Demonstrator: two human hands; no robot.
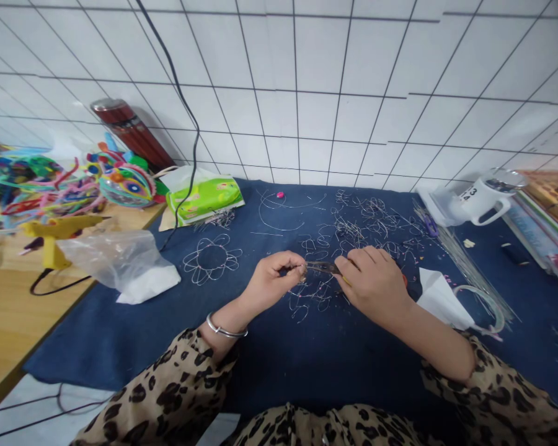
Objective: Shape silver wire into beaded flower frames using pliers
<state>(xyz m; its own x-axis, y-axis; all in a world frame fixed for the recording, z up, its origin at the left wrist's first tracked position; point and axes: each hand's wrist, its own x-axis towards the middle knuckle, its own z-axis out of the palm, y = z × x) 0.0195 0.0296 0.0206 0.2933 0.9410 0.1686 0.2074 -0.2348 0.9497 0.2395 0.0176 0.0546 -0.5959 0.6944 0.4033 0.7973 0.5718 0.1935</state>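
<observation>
My right hand [376,282] is closed around the handles of a pair of pliers [323,267], whose jaws point left. Pinched between the thumb and fingers of my left hand [276,275] is a thin wire piece, mostly hidden by the fingertips, right at the jaws of the pliers. Below and behind both hands lie bent wire shapes [311,296] on the dark blue cloth. To the left rests a flower-shaped wire frame [211,260] with several loops.
Straight wires [474,272] and a white mug [486,195] are at the right. A tissue pack [204,201], a plastic bag [125,263] and a yellow glue gun [58,235] stand left. A black cord [196,142] hangs down the tiled wall. Tangled wire [367,220] covers the back right.
</observation>
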